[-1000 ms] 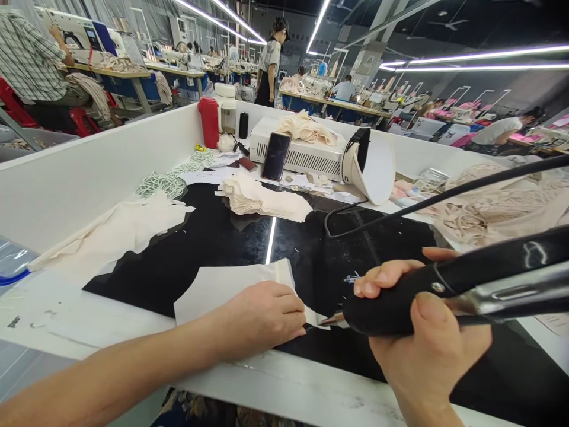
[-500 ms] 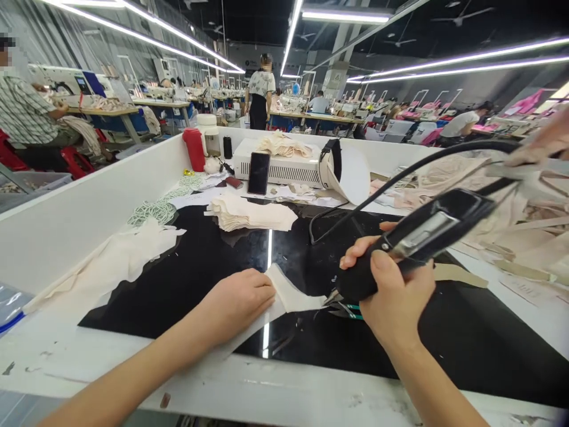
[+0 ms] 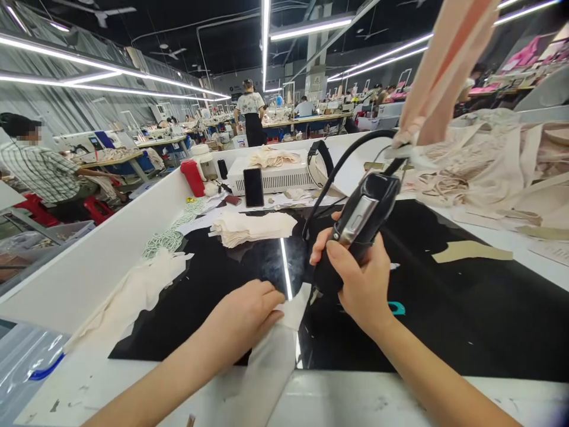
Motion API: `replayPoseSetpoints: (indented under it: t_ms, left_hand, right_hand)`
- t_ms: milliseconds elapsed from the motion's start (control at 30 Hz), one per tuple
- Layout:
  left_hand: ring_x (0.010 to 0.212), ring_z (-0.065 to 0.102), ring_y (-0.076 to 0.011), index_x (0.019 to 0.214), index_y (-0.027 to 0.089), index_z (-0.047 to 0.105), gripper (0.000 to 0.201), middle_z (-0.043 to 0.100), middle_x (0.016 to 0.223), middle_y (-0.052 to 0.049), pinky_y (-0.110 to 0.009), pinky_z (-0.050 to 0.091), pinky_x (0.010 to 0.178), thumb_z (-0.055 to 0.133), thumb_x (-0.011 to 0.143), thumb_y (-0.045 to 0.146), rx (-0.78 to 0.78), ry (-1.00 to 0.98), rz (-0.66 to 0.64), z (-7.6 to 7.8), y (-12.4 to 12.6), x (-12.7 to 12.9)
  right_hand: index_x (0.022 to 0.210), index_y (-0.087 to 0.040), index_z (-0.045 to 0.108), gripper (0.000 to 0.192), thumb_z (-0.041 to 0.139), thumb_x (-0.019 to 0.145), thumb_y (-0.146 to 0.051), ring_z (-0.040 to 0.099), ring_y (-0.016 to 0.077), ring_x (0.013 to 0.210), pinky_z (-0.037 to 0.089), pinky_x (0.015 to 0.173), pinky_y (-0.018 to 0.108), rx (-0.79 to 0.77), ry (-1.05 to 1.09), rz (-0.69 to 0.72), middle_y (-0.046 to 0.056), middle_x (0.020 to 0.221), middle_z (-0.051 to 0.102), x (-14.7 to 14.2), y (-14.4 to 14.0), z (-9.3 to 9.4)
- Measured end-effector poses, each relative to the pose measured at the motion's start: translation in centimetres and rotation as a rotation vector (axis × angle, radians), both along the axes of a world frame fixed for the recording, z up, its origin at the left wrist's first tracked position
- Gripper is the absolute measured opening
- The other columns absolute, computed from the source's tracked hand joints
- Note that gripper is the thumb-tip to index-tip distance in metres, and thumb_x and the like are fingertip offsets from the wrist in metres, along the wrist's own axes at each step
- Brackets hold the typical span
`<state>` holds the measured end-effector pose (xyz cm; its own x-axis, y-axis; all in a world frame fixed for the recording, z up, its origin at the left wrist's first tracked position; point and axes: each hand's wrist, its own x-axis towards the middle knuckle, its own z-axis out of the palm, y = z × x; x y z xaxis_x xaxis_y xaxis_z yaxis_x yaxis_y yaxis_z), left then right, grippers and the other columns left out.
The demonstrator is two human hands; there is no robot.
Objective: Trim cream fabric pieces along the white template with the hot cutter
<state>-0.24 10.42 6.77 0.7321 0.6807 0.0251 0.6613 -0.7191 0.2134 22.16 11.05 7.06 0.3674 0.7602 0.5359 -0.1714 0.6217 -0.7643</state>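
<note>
My right hand [image 3: 362, 284] is wrapped around a black corded power tool [image 3: 360, 216] with a metal plate on its side. The tool's tip points down beside a cream fabric piece [image 3: 296, 308]; whether it touches the fabric I cannot tell. My left hand [image 3: 251, 311] pinches that fabric near its upper end. The rest of the piece hangs over the table's front edge. Teal-handled thread snips [image 3: 395, 308] lie right of my right hand, their blades hidden behind it. A stack of cream cut pieces [image 3: 253, 228] lies farther back on the black board [image 3: 427, 284].
Loose cream fabric [image 3: 133, 290] and green cord [image 3: 164, 240] lie at left. A phone [image 3: 253, 187] leans against a white vented box [image 3: 275, 181]. The tool's cable [image 3: 331, 172] arches up at right. Fabric heaps [image 3: 480, 166] fill the right side. Co-workers are in the background.
My right hand has moved left with the tool, which stands more upright. The fabric piece has turned and shifted toward the front edge under my left hand. The whole view has swung slightly.
</note>
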Motion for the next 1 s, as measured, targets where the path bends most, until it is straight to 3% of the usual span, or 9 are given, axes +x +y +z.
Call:
replayPoseSetpoints:
  t_ms: [33,100,200,400,600,1000]
  left_hand:
    - [0.119,0.080,-0.0294,0.118,0.020,0.076,0.006,0.081,0.124,-0.008,-0.043,0.066,0.104,0.076,0.112,0.018,-0.003,-0.055,-0.067,-0.1,0.9,0.1]
    - [0.141,0.073,-0.0303,0.130,0.021,0.072,0.025,0.079,0.141,-0.010,-0.045,0.059,0.123,0.084,0.109,0.023,-0.052,-0.144,-0.193,-0.6,2.5,0.4]
    - [0.162,0.059,-0.0340,0.142,0.025,0.068,0.042,0.074,0.155,-0.012,-0.055,0.046,0.137,0.089,0.106,0.034,-0.162,-0.134,-0.267,-1.1,4.2,0.9]
    - [0.149,0.069,-0.0348,0.136,0.026,0.069,0.042,0.073,0.152,-0.011,-0.062,0.041,0.138,0.092,0.104,0.038,-0.285,-0.050,-0.243,-0.9,5.0,1.5]
    - [0.166,0.055,-0.0363,0.138,0.027,0.070,0.046,0.072,0.158,-0.011,-0.071,0.027,0.144,0.094,0.101,0.038,-0.302,0.025,-0.196,-0.5,4.8,1.1]
    - [0.166,0.055,-0.0358,0.134,0.025,0.073,0.038,0.076,0.153,-0.013,-0.076,0.031,0.141,0.092,0.103,0.035,-0.242,0.040,-0.228,-0.5,4.5,0.5]
  right_hand:
    - [0.102,-0.028,0.069,0.027,0.093,0.091,-0.038,0.071,0.0137,0.061,0.062,0.061,0.028,-0.007,-0.004,-0.003,-0.006,0.081,0.077,-0.2,0.0,0.0]
    - [0.099,-0.028,0.068,0.026,0.090,0.091,-0.038,0.070,0.0138,0.061,0.063,0.061,0.028,-0.030,-0.017,-0.013,-0.006,0.081,0.076,-0.5,-0.1,0.1]
    - [0.097,-0.029,0.066,0.026,0.089,0.090,-0.040,0.070,0.0145,0.061,0.063,0.060,0.029,-0.062,-0.029,-0.025,-0.006,0.081,0.076,-1.0,-0.2,0.1]
    - [0.097,-0.029,0.064,0.029,0.087,0.089,-0.044,0.066,0.0156,0.062,0.061,0.062,0.032,-0.091,-0.053,-0.020,-0.005,0.080,0.073,-1.6,-0.2,0.1]
    - [0.095,-0.029,0.063,0.027,0.084,0.087,-0.043,0.062,0.0179,0.069,0.059,0.066,0.034,-0.123,-0.073,-0.013,-0.005,0.080,0.068,-2.2,-0.2,0.0]
    - [0.103,-0.031,0.060,0.029,0.084,0.090,-0.041,0.063,0.0193,0.072,0.060,0.067,0.035,-0.123,-0.100,0.041,-0.005,0.083,0.064,-2.9,-0.3,-0.1]
